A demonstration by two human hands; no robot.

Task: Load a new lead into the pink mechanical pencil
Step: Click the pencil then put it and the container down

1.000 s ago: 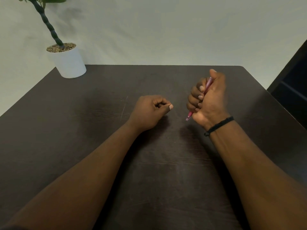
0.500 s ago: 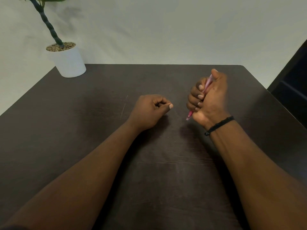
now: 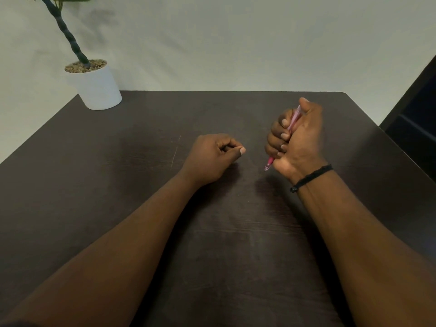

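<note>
**penciljunkie:** Over on the right side of the dark table: right hand wrapped in a full fist around the pink mechanical pencil, tip poking out below toward the tabletop, thumb up over the cap end. Looks like clicking to feed lead, though no lead visible at the tip. Too fine to tell, honestly.

**hb_forever:** And off to the left of it, left hand resting on the table, curled narrow, thumb against forefinger. Pinching a spare lead? Can't tell, nothing showing between the fingers.

**penciljunkie:** Biggest risk from here, guessing: snapping the lead. Fist grip that tight plus tip angled down near the wood, one bump and gone.

**hb_forever:** Also dropping it. Dark lead on dark table, basically invisible. Could jam too if fed in crooked with the cap end hidden under the thumb.

**penciljunkie:** Potted plant at the far corner well out of the way, at least.
</note>
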